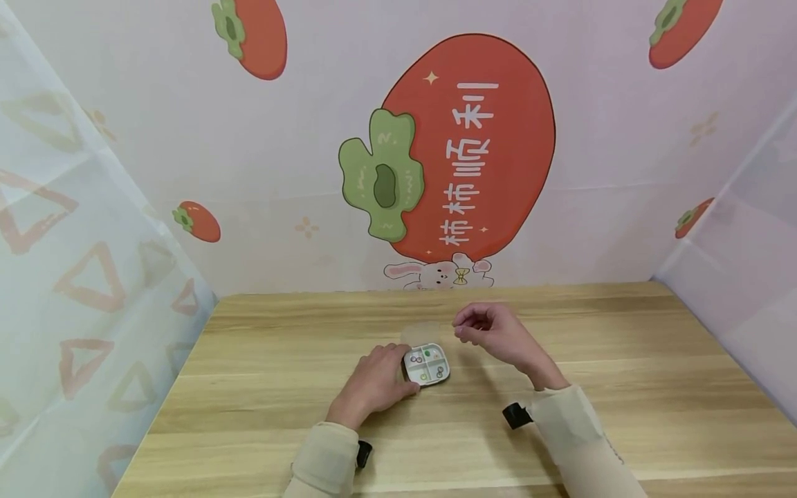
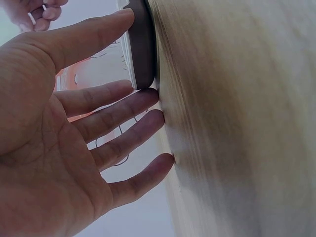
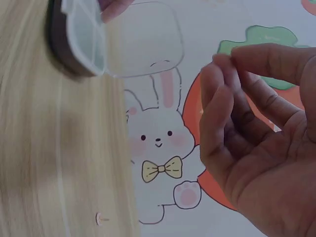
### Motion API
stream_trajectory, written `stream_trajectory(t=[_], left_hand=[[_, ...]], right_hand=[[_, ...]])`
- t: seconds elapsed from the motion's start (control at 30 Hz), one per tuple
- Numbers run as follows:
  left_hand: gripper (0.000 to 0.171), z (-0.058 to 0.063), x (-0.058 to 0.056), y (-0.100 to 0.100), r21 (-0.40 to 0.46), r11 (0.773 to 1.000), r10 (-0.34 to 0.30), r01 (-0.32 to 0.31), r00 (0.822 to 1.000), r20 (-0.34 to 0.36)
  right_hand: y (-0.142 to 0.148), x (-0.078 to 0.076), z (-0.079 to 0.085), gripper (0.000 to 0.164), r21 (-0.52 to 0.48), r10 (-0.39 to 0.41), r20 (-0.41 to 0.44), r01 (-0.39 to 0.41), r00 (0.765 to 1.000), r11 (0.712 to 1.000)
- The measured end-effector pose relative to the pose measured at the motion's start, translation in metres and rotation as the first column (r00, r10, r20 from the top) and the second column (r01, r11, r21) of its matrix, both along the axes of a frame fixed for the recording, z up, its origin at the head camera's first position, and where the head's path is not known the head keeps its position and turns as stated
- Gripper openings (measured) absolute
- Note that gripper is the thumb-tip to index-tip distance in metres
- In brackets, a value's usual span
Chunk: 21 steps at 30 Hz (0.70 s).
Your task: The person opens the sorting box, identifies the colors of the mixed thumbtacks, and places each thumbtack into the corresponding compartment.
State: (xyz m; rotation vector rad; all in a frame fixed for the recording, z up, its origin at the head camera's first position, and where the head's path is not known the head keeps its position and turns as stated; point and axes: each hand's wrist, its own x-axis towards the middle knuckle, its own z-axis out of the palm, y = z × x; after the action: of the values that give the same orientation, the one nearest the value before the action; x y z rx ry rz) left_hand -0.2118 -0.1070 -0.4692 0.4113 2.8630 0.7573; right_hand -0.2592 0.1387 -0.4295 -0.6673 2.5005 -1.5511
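Note:
A small white four-compartment box (image 1: pixel 426 364) lies on the table with its clear lid (image 3: pixel 153 39) swung back. Small ring-shaped and coloured pieces sit in its compartments, too tiny to name surely. My left hand (image 1: pixel 376 380) holds the box from its left side, thumb and forefinger at its edges; in the left wrist view the other fingers of this hand (image 2: pixel 84 128) spread beside it. To the right of the box, my right hand (image 1: pixel 501 335) is raised above the table. Its fingers are curled and the fingertips meet the thumb, with nothing visible between them.
A tiny pale piece (image 3: pixel 100 218) rests on the wooden table (image 1: pixel 280 387), seen in the right wrist view. Behind the table hangs a printed backdrop (image 1: pixel 299 152) with fruit and a rabbit. Side sheets (image 1: pixel 81 228) border the table.

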Motion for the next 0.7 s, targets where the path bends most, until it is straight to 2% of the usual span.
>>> stream_trajectory(t=[0.07,0.17,0.33,0.43,0.57,0.7], left_hand=[[0.066,0.0,0.0,0.0,-0.002,1.0,-0.005,0.005,1.0,-0.007],[0.065,0.0,0.0,0.0,-0.002,1.0,-0.013,0.013,1.0,-0.016],[0.064,0.0,0.001,0.002,0.001,1.0,-0.018,0.018,1.0,-0.019],[0.063,0.001,0.001,0.001,-0.006,1.0,-0.013,0.013,1.0,-0.02],[0.063,0.001,0.001,0.0,-0.021,1.0,-0.015,0.015,0.999,-0.029],[0.062,0.002,0.001,-0.001,-0.032,0.999,-0.022,0.021,0.999,-0.04]], right_hand=[[-0.005,0.001,-0.003,0.005,0.101,-0.028,-0.061,0.034,0.998,0.994],[-0.015,0.002,-0.01,0.001,0.255,-0.052,-0.157,0.091,0.986,0.963],[-0.033,0.005,-0.021,0.006,0.403,-0.082,-0.194,0.156,0.978,0.902],[-0.043,0.005,-0.023,0.006,0.453,-0.093,-0.224,0.188,0.97,0.871],[-0.054,0.005,-0.024,0.007,0.482,-0.112,-0.254,0.226,0.961,0.847],[-0.062,0.004,-0.028,0.007,0.505,-0.143,-0.232,0.245,0.962,0.828]])
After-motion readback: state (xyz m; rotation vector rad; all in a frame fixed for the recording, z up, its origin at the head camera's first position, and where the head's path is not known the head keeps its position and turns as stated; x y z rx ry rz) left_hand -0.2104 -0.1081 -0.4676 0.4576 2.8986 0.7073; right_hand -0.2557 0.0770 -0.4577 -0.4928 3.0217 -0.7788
